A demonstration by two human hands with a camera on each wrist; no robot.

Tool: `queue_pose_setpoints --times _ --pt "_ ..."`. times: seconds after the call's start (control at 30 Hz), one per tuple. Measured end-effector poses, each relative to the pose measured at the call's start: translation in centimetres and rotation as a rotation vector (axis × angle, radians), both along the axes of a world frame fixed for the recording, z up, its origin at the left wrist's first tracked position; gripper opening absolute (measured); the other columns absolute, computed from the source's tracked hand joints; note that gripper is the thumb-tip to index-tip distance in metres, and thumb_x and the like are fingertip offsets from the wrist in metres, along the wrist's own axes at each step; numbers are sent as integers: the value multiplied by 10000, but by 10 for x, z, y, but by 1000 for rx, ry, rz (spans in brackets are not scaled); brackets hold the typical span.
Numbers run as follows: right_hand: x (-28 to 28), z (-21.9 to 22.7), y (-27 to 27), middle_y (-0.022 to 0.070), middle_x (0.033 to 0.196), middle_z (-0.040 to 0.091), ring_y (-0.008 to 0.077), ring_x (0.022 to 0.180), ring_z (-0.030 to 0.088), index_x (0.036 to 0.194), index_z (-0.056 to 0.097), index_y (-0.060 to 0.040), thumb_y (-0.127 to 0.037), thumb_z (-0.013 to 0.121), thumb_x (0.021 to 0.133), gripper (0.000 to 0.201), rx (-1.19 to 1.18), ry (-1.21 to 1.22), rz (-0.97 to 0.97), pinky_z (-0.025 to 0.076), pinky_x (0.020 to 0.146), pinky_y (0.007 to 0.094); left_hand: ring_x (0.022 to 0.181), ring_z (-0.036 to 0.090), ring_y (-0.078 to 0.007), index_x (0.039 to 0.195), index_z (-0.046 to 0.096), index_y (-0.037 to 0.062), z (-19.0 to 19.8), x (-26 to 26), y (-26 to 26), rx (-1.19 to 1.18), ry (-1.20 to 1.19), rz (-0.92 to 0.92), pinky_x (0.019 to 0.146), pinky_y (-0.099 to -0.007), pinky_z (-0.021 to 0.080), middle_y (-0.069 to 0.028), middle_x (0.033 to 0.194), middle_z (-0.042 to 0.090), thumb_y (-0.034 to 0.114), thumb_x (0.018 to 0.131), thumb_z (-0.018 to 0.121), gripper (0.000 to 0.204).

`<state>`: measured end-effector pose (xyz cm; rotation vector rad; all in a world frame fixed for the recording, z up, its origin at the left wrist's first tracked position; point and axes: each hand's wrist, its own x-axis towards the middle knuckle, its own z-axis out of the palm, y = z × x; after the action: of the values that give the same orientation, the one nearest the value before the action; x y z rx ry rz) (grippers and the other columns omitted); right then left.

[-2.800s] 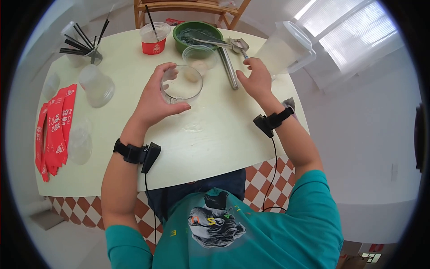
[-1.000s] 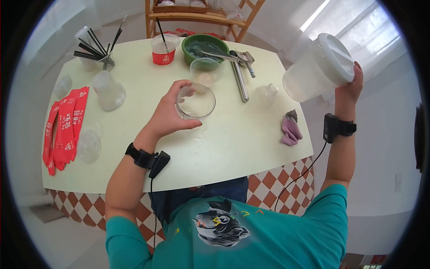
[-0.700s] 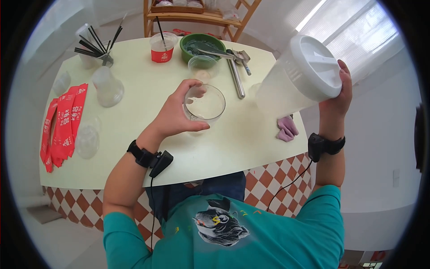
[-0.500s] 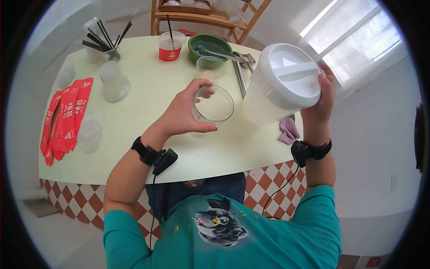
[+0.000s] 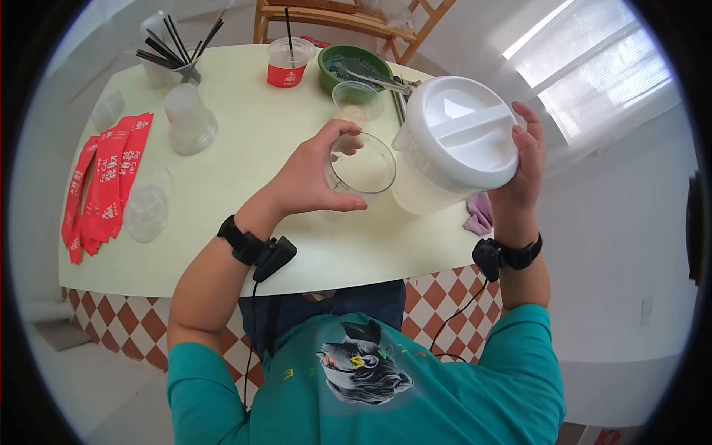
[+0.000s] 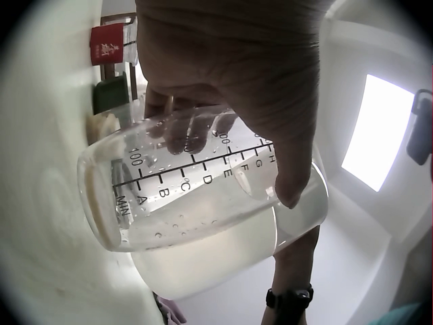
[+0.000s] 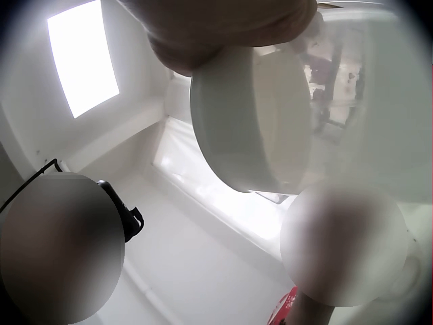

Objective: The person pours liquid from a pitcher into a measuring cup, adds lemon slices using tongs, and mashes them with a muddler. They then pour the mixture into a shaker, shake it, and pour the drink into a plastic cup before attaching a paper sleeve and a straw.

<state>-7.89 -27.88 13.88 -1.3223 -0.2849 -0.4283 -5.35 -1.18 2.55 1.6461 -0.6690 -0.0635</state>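
The right hand (image 5: 523,165) grips the lidded pitcher (image 5: 461,133), whose spout (image 5: 399,140) lies left of that grip, just beside the measuring cup (image 5: 363,165) encircled by the left hand (image 5: 311,175).

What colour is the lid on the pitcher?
White; the lid shows best in the head view.

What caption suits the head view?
Left hand grips a clear cylindrical cup; right hand holds a translucent plastic pitcher with white lid.
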Motion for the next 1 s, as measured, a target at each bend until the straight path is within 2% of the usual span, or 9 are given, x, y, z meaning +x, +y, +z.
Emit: queue_pose_setpoints --times 0.17,0.27,0.5,0.67,0.77,1.0 --pt "-15 -1 2 201 1139 618 200 978 624 1246 432 -6 -70 538 859 407 -173 19 -11 516 853 309 1122 547 -221 1318 407 70 -4 0 -3 -9 -40 -37 968 -358 434 -97 1184 576 231 505 877 953" --pt "-22 1 14 212 1198 604 195 1004 617 1240 438 -5 -46 547 852 406 -181 -8 -69 500 888 309 1111 554 -221 1315 411 70 -4 0 -2 -13 -69 -54 959 -358 436 -92 1181 577 257 510 882 952" --pt "-33 1 23 214 1251 576 194 1016 612 1202 490 1 6 579 817 395 -342 -42 -154 490 894 300 1107 559 -214 1300 430 65 0 -2 -1 3 -65 -80 956 -349 436 -91 1165 584 281 502 892 947" --pt "-39 1 28 242 1282 553 226 1094 596 1127 567 1 -1 623 772 360 -539 -97 -208 480 923 324 1095 564 -217 1287 446 57 -1 -2 -2 17 -98 -81 976 -345 433 -102 1144 593 279 502 891 929" --pt "-36 -6 27 255 1288 546 256 1147 577 1127 571 3 0 640 751 382 -584 -185 -205 464 954 344 1100 564 -221 1288 444 55 -4 0 -2 43 -104 -83 984 -343 431 -106 1145 593 271 499 889 932" --pt "-36 -8 24 258 1291 543 272 1181 558 1142 568 -5 -4 646 746 404 -615 -175 -219 451 975 353 1106 563 -224 1289 441 54 -4 0 -4 48 -70 -77 992 -345 429 -108 1163 589 248 496 889 931"
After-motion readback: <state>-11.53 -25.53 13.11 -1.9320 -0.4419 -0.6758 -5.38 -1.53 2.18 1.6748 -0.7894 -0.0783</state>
